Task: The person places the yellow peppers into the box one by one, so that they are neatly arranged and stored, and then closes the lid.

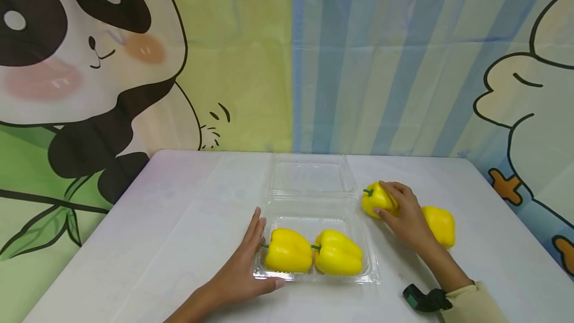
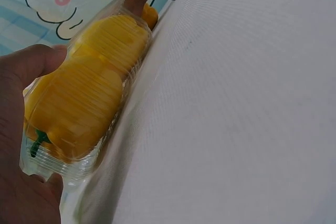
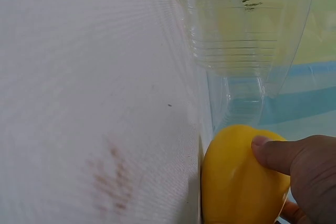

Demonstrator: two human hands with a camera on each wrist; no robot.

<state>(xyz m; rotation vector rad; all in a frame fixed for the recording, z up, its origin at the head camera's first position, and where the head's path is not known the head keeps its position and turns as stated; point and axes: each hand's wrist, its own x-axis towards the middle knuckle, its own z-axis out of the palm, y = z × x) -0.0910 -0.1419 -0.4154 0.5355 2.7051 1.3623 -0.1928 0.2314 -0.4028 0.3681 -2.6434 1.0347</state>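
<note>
A clear plastic clamshell container (image 1: 372,275) lies on the table with its lid (image 1: 309,176) folded back. Inside its front half sit two yellow bell peppers, the left one (image 1: 288,250) and the right one (image 1: 338,253), both with green stems pointing left. My left hand (image 1: 244,268) rests against the container's left front corner, fingers straight along the side and thumb by the front edge. To the right of the container, my right hand (image 1: 405,213) grips another yellow bell pepper (image 3: 241,177), thumb on its near side. That pepper appears to touch the table.
One more yellow bell pepper (image 1: 440,226) lies to the right, partly behind my right forearm. A black strap device (image 1: 426,298) is at my right wrist. The white table (image 1: 179,223) ends at a printed cloth backdrop (image 1: 242,59).
</note>
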